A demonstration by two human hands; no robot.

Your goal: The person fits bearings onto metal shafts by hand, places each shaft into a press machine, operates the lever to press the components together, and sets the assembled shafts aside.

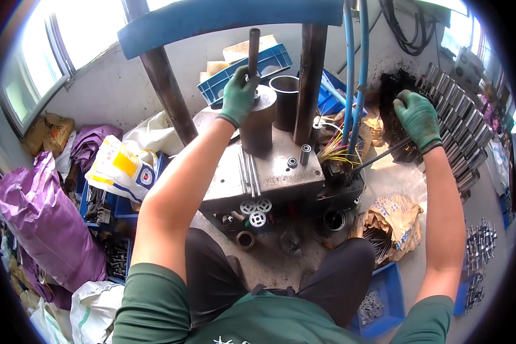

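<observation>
My left hand (239,96), in a green glove, is closed around the lower part of an upright dark metal rod (254,49). It is just above a thick steel cylinder (257,129) standing on the press table (286,172). The rod's lower end is partly hidden by the fingers. My right hand (419,119), also gloved in green, has curled fingers at the end of a thin dark lever (384,155); the palm hides the lever's tip. Several slim metal rods (249,174) lie on the table, near a small ring (292,162) and a short sleeve (305,153).
Steel posts (172,94) carry a blue crossbeam (229,26) over the table. Blue hoses (361,69) hang beside loose wires (338,150). Stacked metal tubes (458,123) stand at right. A torn paper sack (398,215) and blue bin (384,298) sit low right; purple sacks (46,223) are left.
</observation>
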